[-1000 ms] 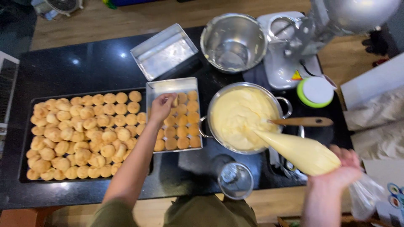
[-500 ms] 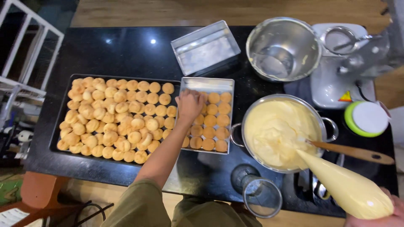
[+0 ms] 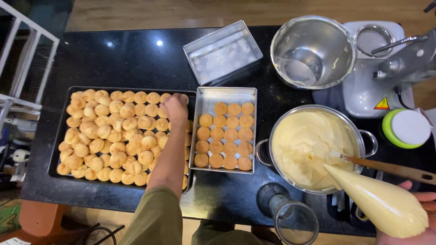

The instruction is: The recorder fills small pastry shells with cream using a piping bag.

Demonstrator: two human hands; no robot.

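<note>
My left hand (image 3: 176, 108) reaches over the black tray (image 3: 60, 156) packed with golden cream puffs (image 3: 118, 136). Its fingers curl down around a puff at the tray's far right corner. Just to the right sits a steel pan (image 3: 225, 94) holding rows of puffs turned flat side up (image 3: 227, 134). My right hand (image 3: 423, 198) at the bottom right grips a full piping bag (image 3: 383, 204) of pale cream. The bag's tip points toward a steel pot of cream (image 3: 309, 145).
A wooden spoon (image 3: 390, 168) leans in the pot. An empty steel pan (image 3: 222, 52), a mixing bowl (image 3: 313, 50) and a white stand mixer (image 3: 386, 81) stand at the back. A green-rimmed lidded tub (image 3: 406, 128) is at the right, a glass jar (image 3: 295, 222) near the front edge.
My left hand has moved left from the steel pan back onto the black tray of puffs. The piping bag stays in my right hand beside the pot.
</note>
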